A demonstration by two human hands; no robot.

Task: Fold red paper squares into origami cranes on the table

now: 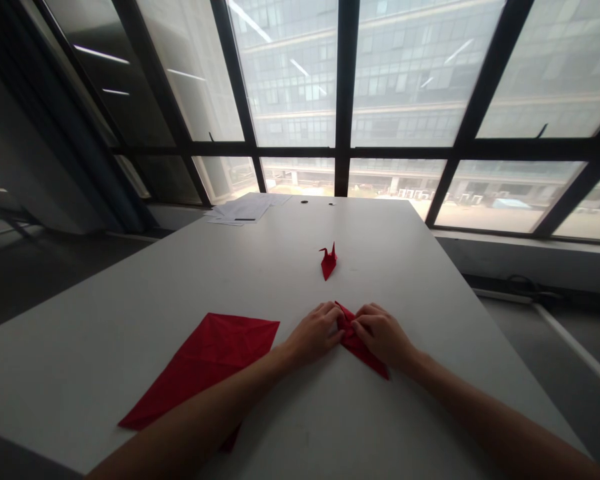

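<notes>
Between my two hands lies a folded piece of red origami paper (pixel 364 351) on the white table. My left hand (pixel 319 331) has its fingers closed on the paper's left edge. My right hand (pixel 381 331) pinches the paper from the right, with thumb and forefinger near its middle. The fingers hide part of the folds. Beyond my hands stands a small red paper crane (pixel 329 261). A larger creased red sheet (pixel 210 360) lies to the left, partly under my left forearm.
The long white table (pixel 260 273) runs toward the windows. Several white papers (pixel 245 208), with a dark thin item on them, lie at its far left. Two small dark round spots show near the far edge. A blue curtain (pixel 90 133) hangs at the left.
</notes>
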